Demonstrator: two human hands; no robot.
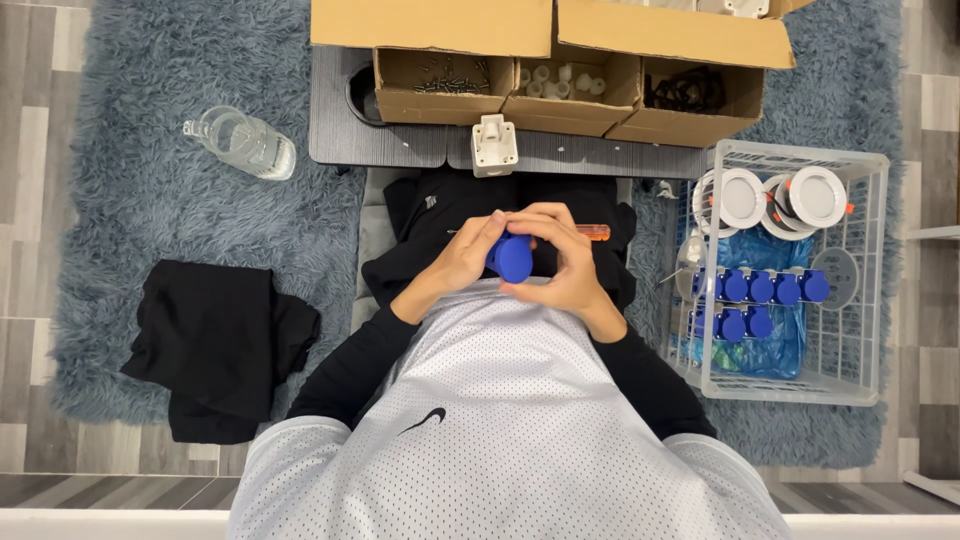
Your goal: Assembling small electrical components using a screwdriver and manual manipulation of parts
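Both of my hands meet in front of my chest around a blue round plastic part (513,260). My left hand (460,258) grips its left side. My right hand (562,262) wraps over its top and right side, and an orange-handled screwdriver (594,232) pokes out from behind those fingers. I cannot tell which hand holds the screwdriver. A white plastic housing (494,143) stands on the dark board (400,150) just beyond my hands.
Three open cardboard boxes (562,92) hold screws, white parts and black parts. A white wire basket (795,270) at right holds blue parts and round white fittings. A clear water bottle (240,142) and black cloth (215,345) lie on the blue rug at left.
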